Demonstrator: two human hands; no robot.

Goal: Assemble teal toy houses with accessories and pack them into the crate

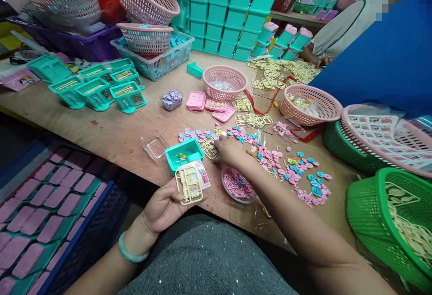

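Note:
Near the table's front edge, my left hand (168,206) is closed on a cream plastic parts frame (189,184), with a small printed packet (204,175) behind it. Just beyond stands a teal box (185,153) with a few small coloured pieces inside. My right hand (230,153) reaches down to the table by some lilac pieces (192,135) and another cream frame (209,148); its fingertips are bent down and partly hidden, so I cannot make out what they hold. Below that wrist sits a clear round tub (238,186) of pink pieces.
Loose pink and blue pieces (290,173) spread to the right. A clear tray (154,145) lies left of the teal box. Pink baskets (224,81), a green basket (378,209), filled teal containers (96,90) and stacked teal boxes (219,11) surround the work area. Another person's hand (322,58) is at the far right.

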